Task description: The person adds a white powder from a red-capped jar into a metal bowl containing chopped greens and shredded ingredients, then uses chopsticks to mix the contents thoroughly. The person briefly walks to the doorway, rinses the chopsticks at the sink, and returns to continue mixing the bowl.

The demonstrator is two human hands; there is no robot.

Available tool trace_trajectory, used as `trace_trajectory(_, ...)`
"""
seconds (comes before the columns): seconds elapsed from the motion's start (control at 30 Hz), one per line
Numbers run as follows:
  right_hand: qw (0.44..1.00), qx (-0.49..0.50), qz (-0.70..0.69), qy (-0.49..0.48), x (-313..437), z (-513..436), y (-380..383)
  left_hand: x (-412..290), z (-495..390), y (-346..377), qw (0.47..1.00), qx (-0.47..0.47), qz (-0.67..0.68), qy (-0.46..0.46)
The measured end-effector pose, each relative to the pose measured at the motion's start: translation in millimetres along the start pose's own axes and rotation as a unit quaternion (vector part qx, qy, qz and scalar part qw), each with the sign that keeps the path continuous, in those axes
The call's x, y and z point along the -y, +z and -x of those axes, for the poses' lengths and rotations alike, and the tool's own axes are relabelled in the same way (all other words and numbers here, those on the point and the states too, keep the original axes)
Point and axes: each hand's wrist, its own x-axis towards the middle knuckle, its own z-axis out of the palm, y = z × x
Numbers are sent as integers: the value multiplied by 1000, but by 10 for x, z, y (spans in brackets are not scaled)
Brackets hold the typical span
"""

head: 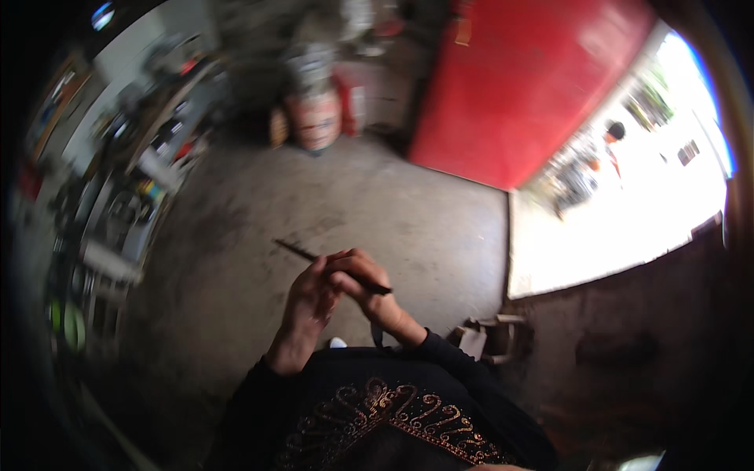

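Observation:
Both of my hands meet in front of my chest around a thin, dark, stick-like object [294, 249], whose exact kind I cannot make out. Its narrow end points up and to the left, and its other end shows past my right hand [361, 277], whose fingers are closed on it. My left hand [311, 294] is close against my right, with its fingertips by the middle of the object. Whether the left one also grips it is hard to tell, since the fingers overlap. A dark strap hangs below my right wrist.
A red door [506, 88] stands open at the upper right onto a bright outdoor area, where a person [614, 132] is visible. Cluttered shelves [171, 118] line the left. A printed sack [315, 120] stands ahead on the concrete floor [235, 194]. Small wooden stools [495, 338] are at the right.

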Motion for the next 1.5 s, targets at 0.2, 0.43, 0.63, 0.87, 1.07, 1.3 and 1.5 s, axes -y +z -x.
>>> trace_trajectory(0.2,975,155,76,-137,-386,-656,1270,-1063,548,-945,947,-146,182,221)
trace_trajectory(0.43,929,340,41,-139,-711,-1649,1875,-1889,837,-2343,888,-133,291,328)
trace_trajectory(0.63,971,235,-35,6,-1243,-3382,1830,-3277,1013,-2740,735,-469,-139,470)
trace_trajectory(0.87,961,227,42,155,-2257,-5147,2539,-4577,704,-2915,468,-518,-703,135)
trace_trajectory(1.07,947,278,27,162,-2689,-6161,3579,-4834,675,-3642,515,-562,-646,-29)
trace_trajectory(1.3,972,133,-146,129,-3162,-7607,4442,-5647,749,-4767,594,-527,-584,-169)
trace_trajectory(1.5,972,17,-173,158,-3532,-8884,5184,-7454,43,-5680,533,-498,-663,-167)
